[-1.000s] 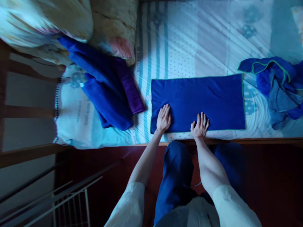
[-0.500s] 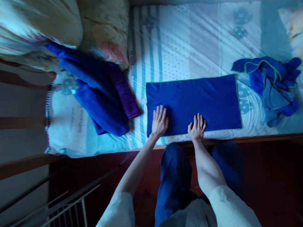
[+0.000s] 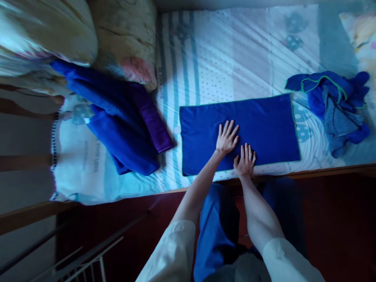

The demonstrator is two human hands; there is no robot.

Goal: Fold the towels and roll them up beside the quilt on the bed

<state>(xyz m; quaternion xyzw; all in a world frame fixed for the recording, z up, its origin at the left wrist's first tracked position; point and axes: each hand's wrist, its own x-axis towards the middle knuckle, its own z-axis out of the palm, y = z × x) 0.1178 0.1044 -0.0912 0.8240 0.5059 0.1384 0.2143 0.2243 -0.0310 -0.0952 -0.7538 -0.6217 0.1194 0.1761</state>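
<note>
A blue cloth (image 3: 264, 125) with a green edge lies flat as a wide rectangle near the bed's front edge. On its middle rests my left hand (image 3: 227, 137), palm down with the fingers spread. Just right of it and lower, my right hand (image 3: 245, 159) lies across the cloth's near edge, fingers spread and pointing away from me. Neither hand grips anything.
Blue cloths (image 3: 117, 117) and a folded purple cloth (image 3: 155, 125) lie on the bed's left part, beside pillows (image 3: 126, 39). A crumpled blue and grey pile (image 3: 340, 113) sits at the right. The patterned sheet (image 3: 252, 51) stretches behind; a metal rack (image 3: 102, 266) stands lower left.
My left hand has slid right across the cloth, from near its left end to its middle. My right hand has stayed at the near edge. The view has shifted slightly.
</note>
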